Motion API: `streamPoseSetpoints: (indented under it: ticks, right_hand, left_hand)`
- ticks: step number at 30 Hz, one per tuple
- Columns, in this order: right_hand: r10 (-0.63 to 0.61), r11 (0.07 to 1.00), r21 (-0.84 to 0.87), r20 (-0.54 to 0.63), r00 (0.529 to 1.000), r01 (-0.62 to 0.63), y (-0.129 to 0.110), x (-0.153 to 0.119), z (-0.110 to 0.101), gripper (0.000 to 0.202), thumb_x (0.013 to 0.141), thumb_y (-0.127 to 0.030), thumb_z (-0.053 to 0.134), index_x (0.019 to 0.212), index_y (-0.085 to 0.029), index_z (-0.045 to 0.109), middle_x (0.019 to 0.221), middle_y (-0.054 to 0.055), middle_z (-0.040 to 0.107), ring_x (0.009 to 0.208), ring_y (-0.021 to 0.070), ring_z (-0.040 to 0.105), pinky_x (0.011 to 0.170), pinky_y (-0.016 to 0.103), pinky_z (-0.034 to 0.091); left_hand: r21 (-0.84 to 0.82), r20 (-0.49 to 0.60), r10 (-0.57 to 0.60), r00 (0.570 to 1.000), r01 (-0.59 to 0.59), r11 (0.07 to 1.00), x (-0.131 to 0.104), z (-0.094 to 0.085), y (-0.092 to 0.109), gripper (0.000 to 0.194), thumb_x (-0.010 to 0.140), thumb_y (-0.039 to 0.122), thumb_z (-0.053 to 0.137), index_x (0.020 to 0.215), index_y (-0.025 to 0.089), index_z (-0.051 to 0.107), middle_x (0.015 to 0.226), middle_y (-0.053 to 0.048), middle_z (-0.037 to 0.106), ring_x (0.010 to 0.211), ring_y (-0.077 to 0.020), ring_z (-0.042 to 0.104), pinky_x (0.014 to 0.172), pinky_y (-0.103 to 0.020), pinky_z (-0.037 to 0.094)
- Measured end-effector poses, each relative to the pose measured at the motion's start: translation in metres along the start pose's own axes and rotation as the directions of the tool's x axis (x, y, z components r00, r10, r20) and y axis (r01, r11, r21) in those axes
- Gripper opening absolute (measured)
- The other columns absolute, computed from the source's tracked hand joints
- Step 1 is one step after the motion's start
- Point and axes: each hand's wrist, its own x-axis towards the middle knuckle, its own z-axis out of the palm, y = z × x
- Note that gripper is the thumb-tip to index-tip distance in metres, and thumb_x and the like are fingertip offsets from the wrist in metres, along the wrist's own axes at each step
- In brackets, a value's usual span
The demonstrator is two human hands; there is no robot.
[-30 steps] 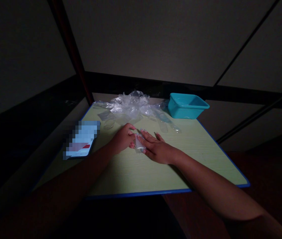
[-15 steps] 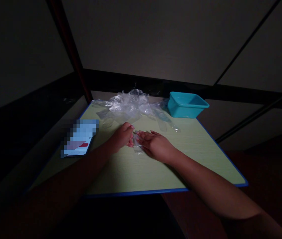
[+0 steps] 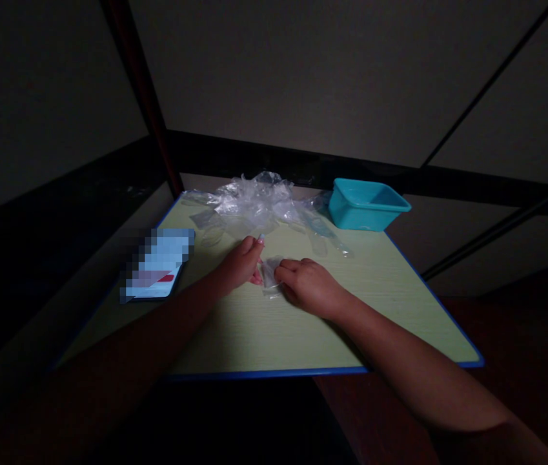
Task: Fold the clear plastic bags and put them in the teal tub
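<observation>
A small clear plastic bag [image 3: 270,274] lies in front of me between my two hands. My right hand [image 3: 310,285] is closed on its right side, with the fingers bent down and the fingertips partly hidden. My left hand [image 3: 241,265] rests on its edge at the bag's left side. Its thumb is raised and apart from the other fingers, which reach near the bag's left edge. Nothing shows between the thumb and those fingers. Beyond the hands is a loose heap of clear plastic bags [image 3: 259,203], crumpled and overlapping.
A turquoise plastic basket [image 3: 370,216] stands at the table's back right corner. A phone [image 3: 160,268] with a lit, blurred screen lies at the left edge. The pale table [image 3: 274,342] has a blue rim, and a panelled wall [image 3: 303,77] rises behind it.
My right hand's fingers have drawn back to the right and curled, baring more of the small bag. My left thumb has lifted away from its fingers. The view has shifted slightly.
</observation>
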Motion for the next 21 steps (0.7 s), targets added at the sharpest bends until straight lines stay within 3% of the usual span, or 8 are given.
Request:
streamPoseSetpoints:
  ticks: [10, 21]
  right_hand:
    - [0.006, 0.968, 0.251, -0.026, 1.0, 0.001, 0.007, -0.003, 0.001, 0.012, 0.077, -0.011, 0.052, 0.085, -0.017, 0.057, 0.087, 0.004, 0.063, 0.082, 0.017, 0.056, 0.07, 0.028, 0.027]
    - [-0.032, 0.941, 0.337, -0.013, 0.999, 0.034, 0.011, -0.005, 0.004, 0.015, 0.079, -0.015, 0.056, 0.093, -0.019, 0.061, 0.092, 0.004, 0.063, 0.09, 0.0177, 0.055, 0.075, 0.028, 0.029]
  left_hand:
    - [0.014, 0.007, 0.044, 0.999, -0.044, 0.999, 0.004, 0.001, -0.01, 0.022, 0.093, 0.04, 0.04, 0.089, 0.021, 0.05, 0.069, 0.004, 0.049, 0.039, -0.0069, 0.05, 0.039, -0.019, 0.046]
    - [0.051, 0.074, 0.147, 0.986, -0.151, 0.987, 0.003, 0.0, -0.012, 0.021, 0.09, 0.038, 0.043, 0.08, 0.02, 0.047, 0.062, 0.005, 0.047, 0.041, -0.0079, 0.048, 0.039, -0.019, 0.043]
